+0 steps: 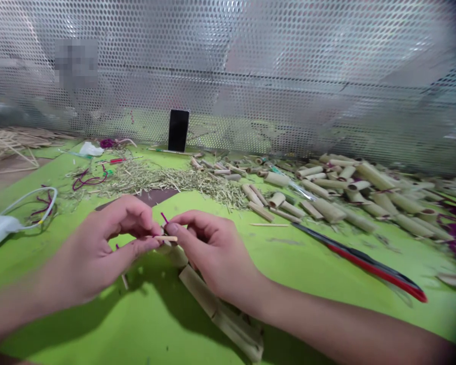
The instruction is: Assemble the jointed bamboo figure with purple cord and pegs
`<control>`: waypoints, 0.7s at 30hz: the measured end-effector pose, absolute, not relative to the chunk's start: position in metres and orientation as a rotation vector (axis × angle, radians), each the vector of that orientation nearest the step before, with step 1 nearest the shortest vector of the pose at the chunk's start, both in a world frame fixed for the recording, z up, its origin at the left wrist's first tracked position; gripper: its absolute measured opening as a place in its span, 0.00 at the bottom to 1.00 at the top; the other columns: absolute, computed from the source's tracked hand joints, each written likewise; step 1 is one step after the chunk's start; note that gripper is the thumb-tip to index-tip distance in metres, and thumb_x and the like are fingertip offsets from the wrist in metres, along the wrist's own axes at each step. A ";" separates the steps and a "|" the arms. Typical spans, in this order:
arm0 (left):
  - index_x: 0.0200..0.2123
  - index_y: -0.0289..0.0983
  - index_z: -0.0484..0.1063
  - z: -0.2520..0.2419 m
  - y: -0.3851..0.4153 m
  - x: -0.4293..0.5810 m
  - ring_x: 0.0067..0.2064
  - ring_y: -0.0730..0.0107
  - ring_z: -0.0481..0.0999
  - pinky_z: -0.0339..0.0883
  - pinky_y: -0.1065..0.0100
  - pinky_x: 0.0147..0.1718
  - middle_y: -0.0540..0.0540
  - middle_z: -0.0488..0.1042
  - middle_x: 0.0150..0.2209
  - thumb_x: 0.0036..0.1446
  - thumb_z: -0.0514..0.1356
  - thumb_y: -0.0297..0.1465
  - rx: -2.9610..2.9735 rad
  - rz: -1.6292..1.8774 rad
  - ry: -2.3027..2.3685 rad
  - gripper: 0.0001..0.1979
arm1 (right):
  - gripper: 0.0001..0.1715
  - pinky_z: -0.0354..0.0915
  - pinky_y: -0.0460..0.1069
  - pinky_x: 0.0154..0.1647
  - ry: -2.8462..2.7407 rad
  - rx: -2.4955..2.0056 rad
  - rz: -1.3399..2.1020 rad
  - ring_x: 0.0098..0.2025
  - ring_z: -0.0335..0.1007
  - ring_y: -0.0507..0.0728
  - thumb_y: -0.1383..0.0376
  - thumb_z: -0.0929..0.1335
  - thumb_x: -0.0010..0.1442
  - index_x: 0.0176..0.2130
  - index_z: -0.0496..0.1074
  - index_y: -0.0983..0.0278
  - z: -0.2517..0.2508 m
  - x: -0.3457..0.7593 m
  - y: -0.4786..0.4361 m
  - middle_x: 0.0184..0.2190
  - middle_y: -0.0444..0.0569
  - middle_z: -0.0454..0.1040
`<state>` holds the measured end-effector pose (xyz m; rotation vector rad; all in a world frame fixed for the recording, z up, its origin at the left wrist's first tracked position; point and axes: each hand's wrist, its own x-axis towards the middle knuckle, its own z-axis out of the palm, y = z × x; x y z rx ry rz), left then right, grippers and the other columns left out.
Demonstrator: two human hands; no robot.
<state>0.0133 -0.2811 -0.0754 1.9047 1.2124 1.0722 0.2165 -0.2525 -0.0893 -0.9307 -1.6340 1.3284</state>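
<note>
Between finger and thumb, my left hand [102, 253] pinches a short thin bamboo stick [167, 238] at the centre of the view. My right hand [220, 253] is closed in a pinch on a purple string [164, 218], whose end sticks up beside the thumb. The two hands almost meet at the fingertips. Below my right hand runs a row of split bamboo pieces [199, 291], partly hidden by the hand and wrist. A small stick end [125, 280] hangs under my left hand. How the string joins the bamboo is hidden by the fingers.
A red-and-black handled knife or saw [365, 261] lies right of my hands. Behind it are piled bamboo tubes [327, 205]. Bamboo shavings [167, 177] spread across the green surface. A phone [178, 131] leans on the perforated metal screen [251, 66]. A white device with a cable [0, 230] sits left.
</note>
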 end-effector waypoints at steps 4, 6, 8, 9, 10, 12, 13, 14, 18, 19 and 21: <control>0.40 0.45 0.71 -0.079 -0.281 0.012 0.40 0.69 0.83 0.80 0.72 0.40 0.52 0.79 0.37 0.63 0.63 0.30 2.019 1.133 1.171 0.05 | 0.07 0.53 0.44 0.20 -1.648 -0.892 1.311 0.21 0.54 0.48 0.63 0.73 0.61 0.35 0.82 0.64 -0.086 0.215 -0.249 0.19 0.39 0.68; 0.41 0.46 0.71 -0.079 -0.281 0.011 0.40 0.70 0.83 0.79 0.73 0.40 0.53 0.79 0.38 0.63 0.62 0.29 2.042 1.139 1.149 0.06 | 0.06 0.52 0.44 0.19 -1.642 -0.889 1.301 0.20 0.53 0.47 0.63 0.73 0.60 0.36 0.83 0.63 -0.085 0.215 -0.247 0.19 0.39 0.69; 0.42 0.47 0.70 -0.079 -0.281 0.011 0.40 0.72 0.83 0.79 0.74 0.41 0.54 0.79 0.38 0.64 0.62 0.28 2.055 1.134 1.131 0.07 | 0.07 0.53 0.44 0.19 -1.659 -0.886 1.268 0.20 0.55 0.48 0.63 0.73 0.60 0.36 0.83 0.63 -0.086 0.215 -0.246 0.20 0.40 0.71; 0.42 0.47 0.70 -0.080 -0.281 0.010 0.40 0.72 0.83 0.79 0.74 0.41 0.54 0.79 0.38 0.64 0.62 0.28 2.058 1.125 1.130 0.07 | 0.07 0.54 0.44 0.19 -1.682 -0.883 1.236 0.20 0.57 0.48 0.64 0.73 0.60 0.37 0.83 0.63 -0.087 0.216 -0.246 0.21 0.41 0.74; 0.43 0.47 0.70 -0.080 -0.281 0.010 0.40 0.72 0.83 0.79 0.74 0.41 0.54 0.79 0.39 0.64 0.62 0.28 2.062 1.119 1.132 0.07 | 0.07 0.55 0.44 0.20 -1.719 -0.874 1.194 0.21 0.60 0.48 0.64 0.72 0.61 0.37 0.84 0.63 -0.088 0.217 -0.246 0.23 0.42 0.76; 0.43 0.47 0.69 -0.081 -0.281 0.009 0.41 0.72 0.83 0.78 0.75 0.41 0.54 0.78 0.39 0.65 0.62 0.28 2.074 1.105 1.136 0.07 | 0.09 0.58 0.44 0.22 -1.827 -0.832 1.059 0.22 0.65 0.49 0.65 0.71 0.63 0.39 0.84 0.63 -0.089 0.219 -0.246 0.27 0.44 0.80; 0.44 0.47 0.68 -0.082 -0.281 0.008 0.41 0.72 0.82 0.78 0.75 0.41 0.54 0.78 0.39 0.65 0.62 0.29 2.081 1.103 1.136 0.07 | 0.10 0.59 0.44 0.23 -1.891 -0.798 0.966 0.23 0.67 0.49 0.66 0.71 0.64 0.40 0.84 0.63 -0.090 0.220 -0.247 0.29 0.45 0.82; 0.44 0.47 0.68 -0.083 -0.280 0.007 0.41 0.72 0.82 0.78 0.75 0.40 0.54 0.78 0.39 0.65 0.62 0.29 2.087 1.109 1.133 0.07 | 0.11 0.59 0.44 0.24 -1.950 -0.753 0.865 0.23 0.67 0.49 0.66 0.70 0.65 0.41 0.84 0.63 -0.091 0.222 -0.247 0.30 0.45 0.83; 0.44 0.46 0.67 -0.085 -0.278 0.006 0.39 0.70 0.83 0.78 0.75 0.37 0.53 0.78 0.38 0.65 0.62 0.29 2.117 1.144 1.118 0.07 | 0.12 0.57 0.43 0.21 -2.046 -0.620 0.655 0.19 0.64 0.47 0.66 0.69 0.66 0.41 0.84 0.65 -0.094 0.225 -0.247 0.24 0.44 0.81; 0.44 0.46 0.67 -0.085 -0.278 0.006 0.39 0.70 0.83 0.78 0.75 0.36 0.53 0.78 0.38 0.65 0.62 0.29 2.128 1.146 1.117 0.07 | 0.12 0.56 0.43 0.21 -2.051 -0.614 0.660 0.18 0.63 0.47 0.66 0.68 0.67 0.40 0.84 0.65 -0.094 0.225 -0.246 0.23 0.43 0.80; 0.44 0.46 0.68 -0.085 -0.276 0.005 0.39 0.70 0.83 0.78 0.75 0.36 0.53 0.79 0.38 0.65 0.62 0.28 2.154 1.150 1.121 0.08 | 0.12 0.56 0.42 0.22 -2.072 -0.615 0.665 0.18 0.62 0.46 0.67 0.68 0.67 0.40 0.84 0.65 -0.095 0.225 -0.245 0.23 0.42 0.80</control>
